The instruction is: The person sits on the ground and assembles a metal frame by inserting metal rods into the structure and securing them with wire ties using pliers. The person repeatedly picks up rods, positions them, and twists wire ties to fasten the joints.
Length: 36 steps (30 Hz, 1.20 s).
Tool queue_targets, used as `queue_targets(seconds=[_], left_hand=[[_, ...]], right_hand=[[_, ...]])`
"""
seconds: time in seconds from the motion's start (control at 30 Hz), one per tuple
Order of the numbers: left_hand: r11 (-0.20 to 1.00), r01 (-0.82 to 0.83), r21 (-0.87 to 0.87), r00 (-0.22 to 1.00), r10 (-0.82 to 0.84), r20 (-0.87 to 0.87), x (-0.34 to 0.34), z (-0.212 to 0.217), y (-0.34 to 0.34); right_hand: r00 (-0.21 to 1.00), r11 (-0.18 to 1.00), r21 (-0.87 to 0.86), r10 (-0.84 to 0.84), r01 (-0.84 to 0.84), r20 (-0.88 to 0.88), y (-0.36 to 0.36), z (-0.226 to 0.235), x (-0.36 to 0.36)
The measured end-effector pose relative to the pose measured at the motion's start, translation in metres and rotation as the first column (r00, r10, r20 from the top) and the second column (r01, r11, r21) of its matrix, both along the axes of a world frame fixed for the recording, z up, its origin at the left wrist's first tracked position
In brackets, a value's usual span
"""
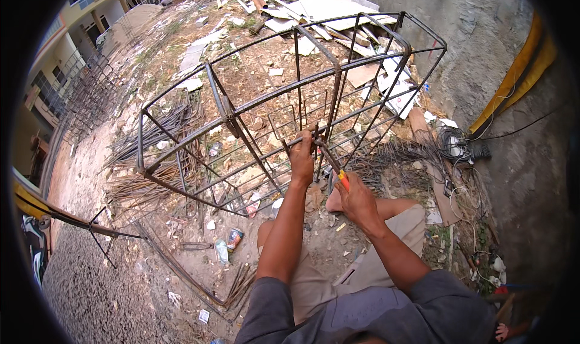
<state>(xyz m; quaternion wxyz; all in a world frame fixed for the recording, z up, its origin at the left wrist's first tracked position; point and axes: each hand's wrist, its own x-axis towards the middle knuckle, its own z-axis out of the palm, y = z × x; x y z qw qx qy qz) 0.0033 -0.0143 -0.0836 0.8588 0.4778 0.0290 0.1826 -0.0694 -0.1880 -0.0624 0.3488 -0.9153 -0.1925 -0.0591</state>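
A long cage of steel reinforcing bars [284,85] stretches across in front of me, its square hoops tied along lengthwise rods. My left hand [301,155] is closed around a bar on the cage's near side. My right hand [359,202] grips pincers with orange and yellow handles [344,180]. Their dark jaws [320,139] reach up to the bar joint beside my left fingers. Whether the jaws hold a tie wire is too small to tell. Bent rod ends rise just behind the left hand.
Loose rods [175,123] lie beyond the cage on the left, bent bars [226,298] at lower left. White boards [326,8] are heaped at the back. A rough wall [483,54] bounds the right, with coiled cable [453,144] at its foot. Another person's hand [501,332] shows at lower right.
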Motion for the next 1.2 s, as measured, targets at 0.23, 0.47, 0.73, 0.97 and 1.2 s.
queue_targets(seconds=[0.23, 0.47, 0.73, 0.97, 1.2], left_hand=[[1.0, -0.021, 0.02, 1.0, 0.021, 0.014, -0.003, 0.007, 0.004], [0.999, 0.046, 0.007, 0.999, -0.046, 0.01, -0.003, 0.0, 0.003], [0.995, -0.02, 0.095, 0.999, 0.016, 0.038, 0.004, -0.014, 0.002], [0.999, -0.034, 0.042, 0.999, 0.034, -0.011, -0.001, 0.004, 0.001], [1.0, 0.011, 0.004, 1.0, -0.011, -0.013, -0.008, 0.009, -0.002]], right_hand=[[0.994, 0.998, -0.002, -0.064, 0.064, 0.089, 0.005, -0.03, 0.012], [0.676, 0.849, 0.527, 0.416, -0.048, -0.608, -0.013, 0.01, 0.003], [0.255, 0.583, 0.791, 0.748, 0.186, -0.612, -0.038, 0.003, 0.008], [0.902, 0.95, -0.271, -0.024, 0.155, 0.432, -0.032, 0.035, -0.007], [0.997, 0.96, -0.275, -0.064, 0.051, -0.036, -0.023, 0.049, -0.005]])
